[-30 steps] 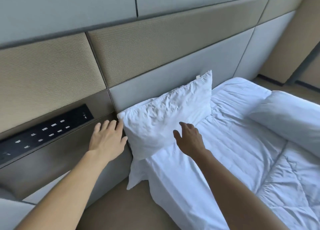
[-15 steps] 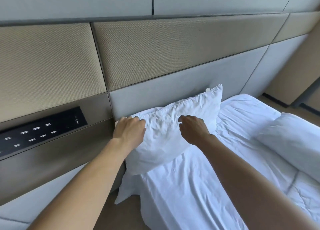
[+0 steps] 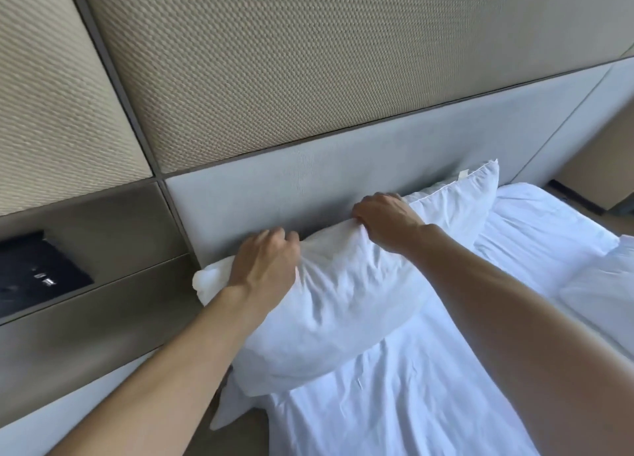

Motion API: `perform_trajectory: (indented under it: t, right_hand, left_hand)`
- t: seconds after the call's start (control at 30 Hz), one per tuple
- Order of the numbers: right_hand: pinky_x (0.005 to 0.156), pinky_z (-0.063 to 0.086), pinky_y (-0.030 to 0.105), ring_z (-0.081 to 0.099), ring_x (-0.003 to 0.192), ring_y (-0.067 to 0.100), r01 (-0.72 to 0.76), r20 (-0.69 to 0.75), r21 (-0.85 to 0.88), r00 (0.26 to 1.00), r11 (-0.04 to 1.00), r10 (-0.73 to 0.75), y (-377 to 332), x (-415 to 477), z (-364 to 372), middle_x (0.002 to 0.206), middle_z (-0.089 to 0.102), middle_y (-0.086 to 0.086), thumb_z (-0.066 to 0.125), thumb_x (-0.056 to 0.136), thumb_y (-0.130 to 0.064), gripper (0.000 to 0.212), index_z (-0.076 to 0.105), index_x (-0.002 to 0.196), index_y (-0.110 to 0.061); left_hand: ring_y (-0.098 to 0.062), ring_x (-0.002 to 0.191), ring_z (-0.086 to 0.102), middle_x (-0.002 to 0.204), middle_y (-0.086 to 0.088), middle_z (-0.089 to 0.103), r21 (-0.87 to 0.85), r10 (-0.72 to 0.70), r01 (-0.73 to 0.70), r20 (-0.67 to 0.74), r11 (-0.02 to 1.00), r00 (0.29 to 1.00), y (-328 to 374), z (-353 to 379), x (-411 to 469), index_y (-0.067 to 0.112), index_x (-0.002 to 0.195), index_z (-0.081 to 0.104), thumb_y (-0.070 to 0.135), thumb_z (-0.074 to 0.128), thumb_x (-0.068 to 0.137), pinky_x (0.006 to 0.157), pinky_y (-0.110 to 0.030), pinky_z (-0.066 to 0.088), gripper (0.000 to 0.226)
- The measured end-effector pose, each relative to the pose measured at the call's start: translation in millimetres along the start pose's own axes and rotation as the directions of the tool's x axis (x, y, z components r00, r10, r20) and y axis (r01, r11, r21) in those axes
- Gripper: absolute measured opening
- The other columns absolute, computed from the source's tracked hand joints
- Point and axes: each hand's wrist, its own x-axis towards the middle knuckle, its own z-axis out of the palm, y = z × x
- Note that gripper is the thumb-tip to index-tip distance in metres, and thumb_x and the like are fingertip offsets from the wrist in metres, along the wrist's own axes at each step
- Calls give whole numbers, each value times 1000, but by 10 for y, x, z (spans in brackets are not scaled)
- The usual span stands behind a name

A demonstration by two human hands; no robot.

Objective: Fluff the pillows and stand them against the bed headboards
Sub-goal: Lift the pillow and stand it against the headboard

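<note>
A white pillow (image 3: 346, 297) leans on its long edge against the grey padded headboard (image 3: 308, 184) at the head of the bed. My left hand (image 3: 266, 270) grips the pillow's top edge near its left corner, fingers curled into the fabric. My right hand (image 3: 386, 222) pinches the same top edge further right, bunching the cloth. The pillow's far right corner (image 3: 480, 181) sticks up free. A second white pillow (image 3: 603, 284) lies on the bed at the right edge of view.
White sheets (image 3: 411, 397) cover the mattress, with a corner hanging off the near left side. A black switch panel (image 3: 37, 273) sits in the brown wall panel to the left. Woven beige wall panels (image 3: 291, 60) rise above the headboard.
Both hands went from open beside the pillow to closed on its top edge. The view has moved closer to the headboard.
</note>
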Motion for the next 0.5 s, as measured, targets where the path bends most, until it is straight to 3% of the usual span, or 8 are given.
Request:
perform_trajectory:
  t: [0.1, 0.2, 0.27, 0.33, 0.4, 0.5]
  right_hand:
    - [90, 39, 35, 59, 100, 30, -1, -75, 39, 997, 999, 4, 21, 17, -69, 101, 69, 4, 50, 88, -1, 33, 68, 109, -18]
    - [94, 38, 37, 57, 105, 31, -76, -27, 82, 997, 994, 78, -95, -33, -178, 107, 68, 5, 47, 87, 1, 41, 62, 121, -16]
    - [98, 36, 38, 57, 110, 32, -101, -42, 107, 993, 989, 106, -173, -140, -265, 112, 67, 5, 47, 92, -8, 36, 58, 125, -18]
    - [104, 34, 41, 53, 119, 32, -162, -75, 131, 982, 978, 172, -241, -360, -345, 124, 63, 6, 46, 98, -26, 34, 54, 131, -19]
    - [115, 24, 46, 39, 137, 32, -289, -19, 151, 955, 945, 295, -365, -668, -393, 148, 46, 11, 40, 101, -43, 51, 39, 147, -21]
    - [121, 3, 52, 6, 152, 32, -423, 129, 165, 905, 891, 405, -590, -1162, -482, 165, 7, 14, 26, 99, -63, 70, 10, 158, -28]
  left_hand:
    - [-27, 40, 52, 49, -7, 49, 87, 66, -63, -30, 994, 997, -133, -29, 7, 12, 64, 47, -8, 81, 59, 40, -27, 37, 40]
    - [-29, 40, 56, 46, -10, 54, 132, 51, -48, -23, 990, 998, -169, -118, -11, 11, 63, 50, -2, 84, 66, 41, -29, 42, 37]
    - [-31, 43, 58, 49, -12, 57, 107, 8, -4, -44, 994, 999, -148, -229, -36, 11, 63, 52, 9, 74, 83, 44, -33, 45, 30]
    - [-33, 50, 60, 56, -12, 61, 67, -33, 37, -56, 997, 998, -103, -376, -95, 11, 67, 55, 26, 50, 97, 50, -35, 46, 34]
    - [-34, 64, 64, 68, -11, 65, 74, -54, 54, -2, 996, 999, -26, -487, -237, 10, 80, 61, 41, 34, 97, 60, -39, 47, 45]
    - [-37, 108, 63, 110, -14, 69, 114, -34, 17, 144, 993, 989, 121, -575, -496, 4, 118, 65, 53, 28, 95, 82, -47, 51, 65]
